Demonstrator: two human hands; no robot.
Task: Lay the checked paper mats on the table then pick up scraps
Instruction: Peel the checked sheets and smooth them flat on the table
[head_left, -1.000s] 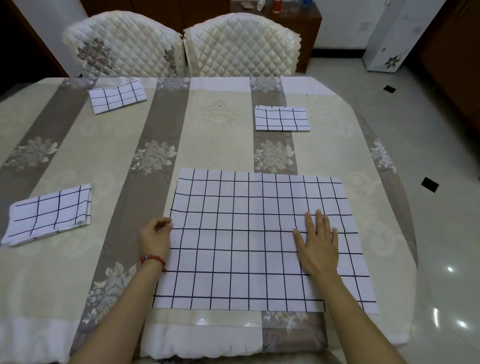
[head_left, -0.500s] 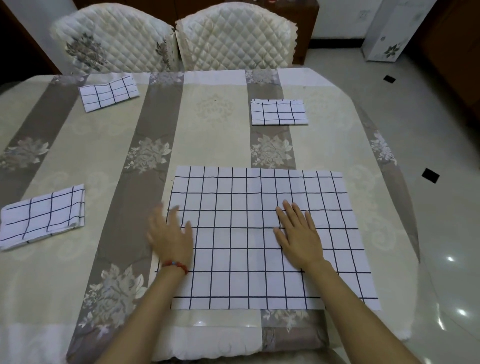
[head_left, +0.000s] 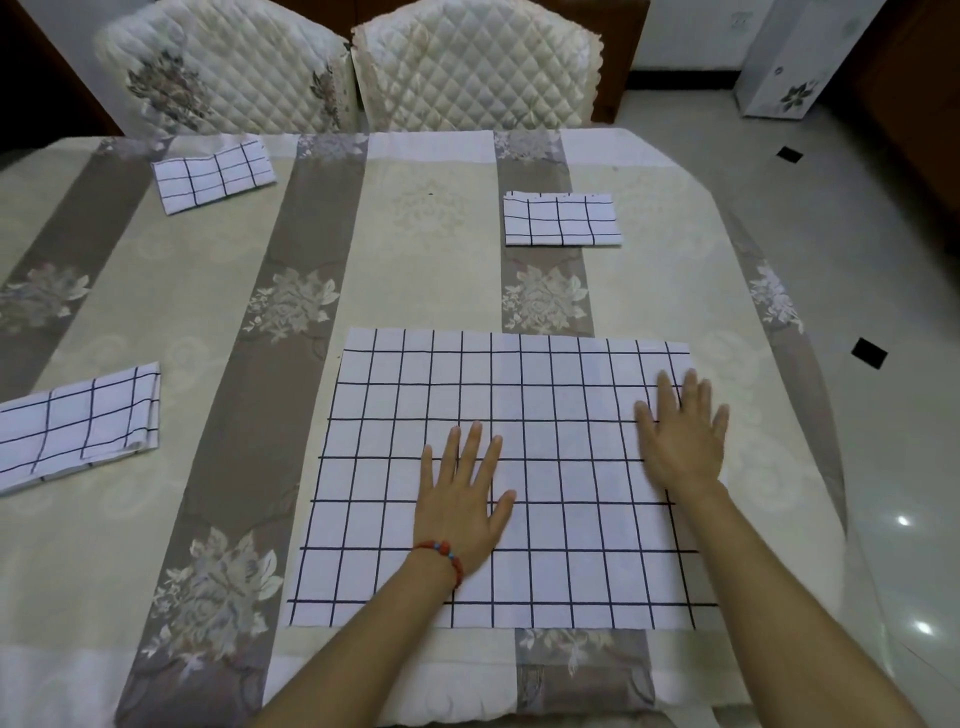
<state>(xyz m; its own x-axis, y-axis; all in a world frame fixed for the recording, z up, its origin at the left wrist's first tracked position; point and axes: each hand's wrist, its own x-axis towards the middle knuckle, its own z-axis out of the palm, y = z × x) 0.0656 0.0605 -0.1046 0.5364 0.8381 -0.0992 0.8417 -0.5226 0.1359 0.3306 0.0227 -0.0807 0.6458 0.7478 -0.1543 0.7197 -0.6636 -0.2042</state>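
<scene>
Both hands, the left hand (head_left: 460, 506) and right hand (head_left: 680, 441), press flat and unclenched on the unfolded mat (head_left: 519, 395) at the surface's near edge, where an uneven sweep could skew it.

A large white paper mat with a black checked grid (head_left: 498, 478) lies unfolded and flat in the lower middle of the frame, near the bench's front edge. Three more white black-checked paper mats stay folded into small rectangles: one at the upper left (head_left: 213, 171), one at the upper middle right (head_left: 562, 219), and one at the left edge (head_left: 78, 423), partly cut off.
</scene>
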